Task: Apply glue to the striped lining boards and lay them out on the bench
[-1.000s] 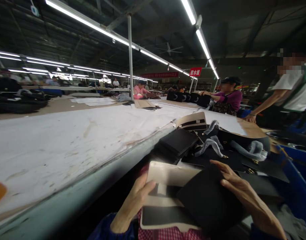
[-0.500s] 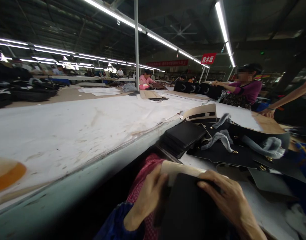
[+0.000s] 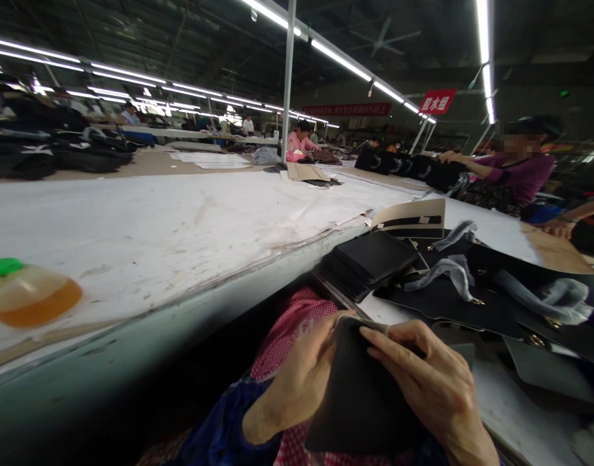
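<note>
The bare left hand (image 3: 301,372) is closed on the left edge of a flat, matte black, leather-like panel (image 3: 358,401), near its upper corner; its fingers lie together, and their tips are partly hidden. The bare right hand (image 3: 433,375) holds the same panel from the right, with two digits pressed close together on the dark face just below the upper edge and another finger arched above them. How its remaining fingers sit underneath cannot be told. The panel is tilted, in front of a red-and-white checked apron (image 3: 287,343), and a thin pale edge (image 3: 377,325) shows along its top between the hands.

A rounded, see-through bottle with a green top (image 3: 35,298), cut off by the left side of the view, is on the long white-covered table (image 3: 146,226); orange liquid fills its lower part.

Beyond the hands is a stack of black rectangular panels (image 3: 374,255). Just right of it lie black bag pieces (image 3: 452,301) with gold-coloured rings and handles wrapped in translucent white film (image 3: 447,275).
</note>
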A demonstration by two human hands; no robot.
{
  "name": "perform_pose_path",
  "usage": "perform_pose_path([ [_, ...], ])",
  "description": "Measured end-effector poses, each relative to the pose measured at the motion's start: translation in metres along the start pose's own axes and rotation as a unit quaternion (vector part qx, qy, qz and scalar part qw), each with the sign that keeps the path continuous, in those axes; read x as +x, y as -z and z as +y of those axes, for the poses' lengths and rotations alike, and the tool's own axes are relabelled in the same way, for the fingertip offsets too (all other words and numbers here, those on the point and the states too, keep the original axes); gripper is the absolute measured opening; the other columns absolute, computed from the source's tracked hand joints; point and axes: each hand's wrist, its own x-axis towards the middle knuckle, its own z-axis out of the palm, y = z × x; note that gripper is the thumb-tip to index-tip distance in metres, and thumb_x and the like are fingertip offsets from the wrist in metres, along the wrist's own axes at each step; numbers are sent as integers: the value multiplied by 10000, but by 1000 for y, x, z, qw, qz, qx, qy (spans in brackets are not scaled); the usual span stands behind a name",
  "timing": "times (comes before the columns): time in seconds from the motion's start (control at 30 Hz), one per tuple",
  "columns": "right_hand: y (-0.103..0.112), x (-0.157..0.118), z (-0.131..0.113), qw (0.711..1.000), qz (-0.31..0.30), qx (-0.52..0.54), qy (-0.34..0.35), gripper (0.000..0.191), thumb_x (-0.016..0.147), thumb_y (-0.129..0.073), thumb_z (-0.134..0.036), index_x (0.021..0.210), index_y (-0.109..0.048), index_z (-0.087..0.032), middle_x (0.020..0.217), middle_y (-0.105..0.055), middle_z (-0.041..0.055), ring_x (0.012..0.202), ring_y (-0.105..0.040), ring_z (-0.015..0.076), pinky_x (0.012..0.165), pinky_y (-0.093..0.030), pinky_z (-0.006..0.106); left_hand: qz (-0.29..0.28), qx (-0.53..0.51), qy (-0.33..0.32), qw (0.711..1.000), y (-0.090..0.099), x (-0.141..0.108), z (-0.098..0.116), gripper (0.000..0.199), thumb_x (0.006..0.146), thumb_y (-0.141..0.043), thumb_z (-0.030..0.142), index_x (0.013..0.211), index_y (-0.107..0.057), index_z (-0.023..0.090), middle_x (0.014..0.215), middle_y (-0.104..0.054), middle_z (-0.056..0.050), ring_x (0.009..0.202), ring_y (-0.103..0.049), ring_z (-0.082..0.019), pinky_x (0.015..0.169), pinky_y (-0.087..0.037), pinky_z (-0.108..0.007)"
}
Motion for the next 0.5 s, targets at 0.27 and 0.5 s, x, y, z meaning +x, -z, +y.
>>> perform_pose_path([
  [0.27, 0, 4, 0, 1000, -13, -13, 17, 356, 936, -607, -136, 1213, -700, -341, 737, -588, -29, 585, -563, 58, 537, -449, 160, -6, 38, -15, 999, 2, -4, 0, 439, 1026, -436, 310, 1457, -499, 255, 1428, -604, -60, 1300, -566, -223, 1097, -436, -298],
  [0.5, 2, 9, -1, 999, -18, -25, 30, 268, 953, -590, -156, 1129, -735, -297, 723, -591, -24, 569, -557, 50, 521, -438, 148, -9, 37, -13, 999, 2, -3, 1, 431, 1024, -433, 259, 1449, -503, 234, 1410, -617, -77, 1274, -589, -227, 1073, -456, -304],
])
